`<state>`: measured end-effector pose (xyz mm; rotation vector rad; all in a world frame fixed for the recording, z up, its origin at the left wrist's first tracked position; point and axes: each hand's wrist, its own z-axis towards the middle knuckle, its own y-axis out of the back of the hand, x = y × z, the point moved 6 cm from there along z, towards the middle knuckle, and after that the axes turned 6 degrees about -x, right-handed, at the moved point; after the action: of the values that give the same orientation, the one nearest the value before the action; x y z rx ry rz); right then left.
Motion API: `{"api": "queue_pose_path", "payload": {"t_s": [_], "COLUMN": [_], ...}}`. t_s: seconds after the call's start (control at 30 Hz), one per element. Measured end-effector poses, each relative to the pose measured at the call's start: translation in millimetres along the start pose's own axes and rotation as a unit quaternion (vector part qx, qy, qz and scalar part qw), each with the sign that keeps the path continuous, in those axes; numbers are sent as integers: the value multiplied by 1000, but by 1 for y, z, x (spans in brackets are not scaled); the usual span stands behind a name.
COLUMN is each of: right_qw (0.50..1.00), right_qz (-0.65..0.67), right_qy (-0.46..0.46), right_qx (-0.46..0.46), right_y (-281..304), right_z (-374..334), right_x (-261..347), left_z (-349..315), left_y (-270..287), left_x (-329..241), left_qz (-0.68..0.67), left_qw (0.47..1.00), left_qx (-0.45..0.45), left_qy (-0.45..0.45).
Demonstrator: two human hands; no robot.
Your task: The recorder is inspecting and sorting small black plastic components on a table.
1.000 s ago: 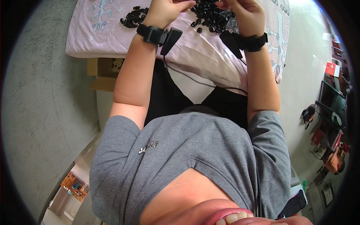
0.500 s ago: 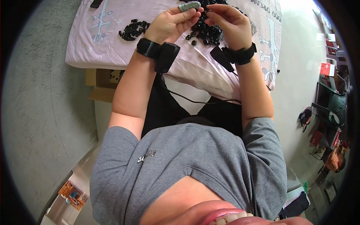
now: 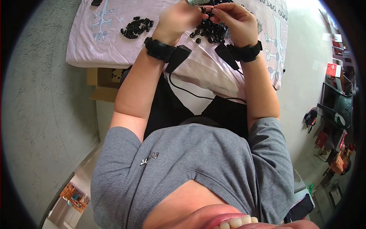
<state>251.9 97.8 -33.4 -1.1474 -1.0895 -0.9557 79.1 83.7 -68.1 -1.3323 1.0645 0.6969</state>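
Observation:
Both my hands meet over a heap of small black plastic pieces point(image 3: 214, 32) at the far edge of the view. My left hand point(image 3: 178, 18) is blurred, with its fingertips closed at a small black piece point(image 3: 208, 9). A grey-green speckled wrap point(image 3: 196, 2) covers one of its fingers and runs off the top edge. From the other side, thumb and forefinger of my right hand point(image 3: 239, 26) pinch that same piece. The exact shape of the piece is too small to make out. A second, smaller pile of black pieces point(image 3: 137, 27) lies to the left of my left hand.
The pieces lie on a pink patterned cloth point(image 3: 114, 49) over a table or bed. A dark object point(image 3: 97, 2) rests at its far left. Beneath the left edge stands an open cardboard box point(image 3: 103, 94). Black bands with boxy devices sit on both wrists, and a cable point(image 3: 190, 92) hangs between them.
My left hand has turned and moved slightly up, taking the wrapped finger toward the top edge. The right fingertips stay close, and a black piece now shows between the hands.

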Motion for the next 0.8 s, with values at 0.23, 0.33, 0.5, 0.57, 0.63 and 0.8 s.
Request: {"api": "queue_pose_path", "payload": {"t_s": [0.23, 0.33, 0.5, 0.57, 0.63, 0.8], "right_qw": [999, 999, 998, 996, 999, 999], "right_qz": [-23, -46, -44, -80, 40, -2], "right_qy": [27, 26, 34, 44, 14, 24], "right_qx": [12, 6, 8, 6, 12, 25], "right_y": [-7, -9, -9, -8, -7, -9], "right_z": [-4, -5, -6, -5, -4, -3], "right_x": [3, 4, 8, 7, 3, -1], "left_z": [-4, -4, -4, -6, -8, -7], "left_y": [-19, -16, 0, 0, 0, -2], "left_x": [-9, -14, -18, -18, -16, -8], "left_qz": [1, 64, 112, 99, 89, 112], "left_qw": [996, 990, 989, 991, 991, 984], "left_qx": [3, -44, -82, -80, -87, -118], "left_qy": [-85, -116, -59, -49, -46, -71]}}
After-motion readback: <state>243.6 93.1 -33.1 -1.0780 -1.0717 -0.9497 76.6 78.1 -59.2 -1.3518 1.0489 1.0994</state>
